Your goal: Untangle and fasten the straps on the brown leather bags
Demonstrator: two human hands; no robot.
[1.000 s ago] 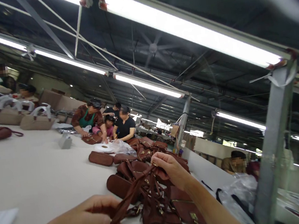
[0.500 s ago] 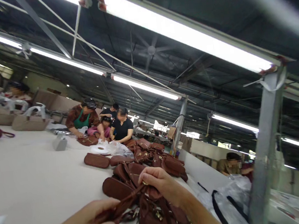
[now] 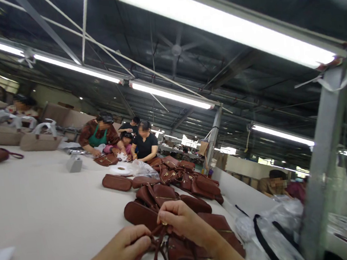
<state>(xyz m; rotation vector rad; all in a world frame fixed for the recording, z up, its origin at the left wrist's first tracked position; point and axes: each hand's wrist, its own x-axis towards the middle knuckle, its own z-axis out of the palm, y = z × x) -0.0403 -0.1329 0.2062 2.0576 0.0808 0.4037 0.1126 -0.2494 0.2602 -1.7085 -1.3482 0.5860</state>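
The long pale surface (image 3: 45,211) runs away from the camera, carrying a heap of brown leather bags (image 3: 179,179) down its right side, with several people at work at its far end and others seated beyond the right edge. Beige bags (image 3: 38,139) with white handles stand along the far left.

Nearest the camera lies one brown bag (image 3: 190,253), directly under the person's forearms and touching the next bags in the heap. Its thin brown strap (image 3: 155,257) hangs in a loop down its left side.

The step in hand looks like working the strap at the point where it meets the bag's top, perhaps threading or fastening it. The next move likely calls for fine fingertip work with both hands close together, keeping the strap taut and untwisted.

The left hand (image 3: 128,243) comes in from the lower left, forearm low over the surface, its grip pinched shut on the strap. The right hand (image 3: 180,221) reaches in from the lower right, wrist bent, fingers curled and clenched on the same strap beside a small metal fitting. The two hands nearly touch.
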